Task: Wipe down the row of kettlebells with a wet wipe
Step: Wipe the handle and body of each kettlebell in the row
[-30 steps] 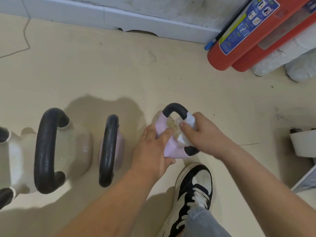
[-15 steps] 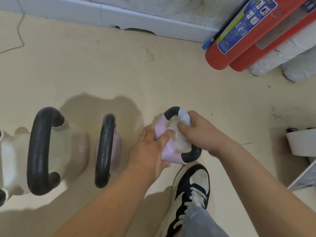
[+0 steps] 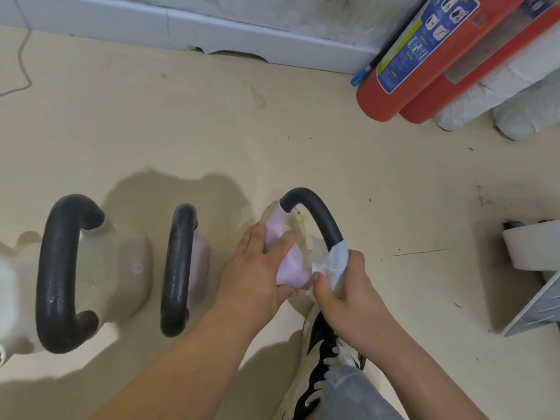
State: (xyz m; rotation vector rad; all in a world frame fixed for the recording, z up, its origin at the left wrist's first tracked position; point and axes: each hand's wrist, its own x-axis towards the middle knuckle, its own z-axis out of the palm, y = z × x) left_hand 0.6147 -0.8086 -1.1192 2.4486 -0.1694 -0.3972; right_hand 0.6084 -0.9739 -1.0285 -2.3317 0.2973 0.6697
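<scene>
1. The left hand (image 3: 257, 277) grips the small pink kettlebell with a black loop handle (image 3: 292, 265), fingers (image 3: 285, 237) curled over its body.
2. The right hand (image 3: 351, 301) clamps its fingers round the crumpled white wet wipe (image 3: 335, 263) at the handle's near end.
3. The kettlebell seems tilted on the beige floor (image 3: 181, 131); its base is hidden.
4. Left of the fingers stand a second pink kettlebell (image 3: 200, 262) and a larger cream kettlebell (image 3: 121, 268).

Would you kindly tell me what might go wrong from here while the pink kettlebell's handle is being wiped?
1. The left hand grips only the smooth body of the pink kettlebell, close beside the shoe; if it slips or tips, it might land on the foot.
2. The wet wipe is bunched round one end of the handle in the right hand, so it may tear or miss spots.
</scene>
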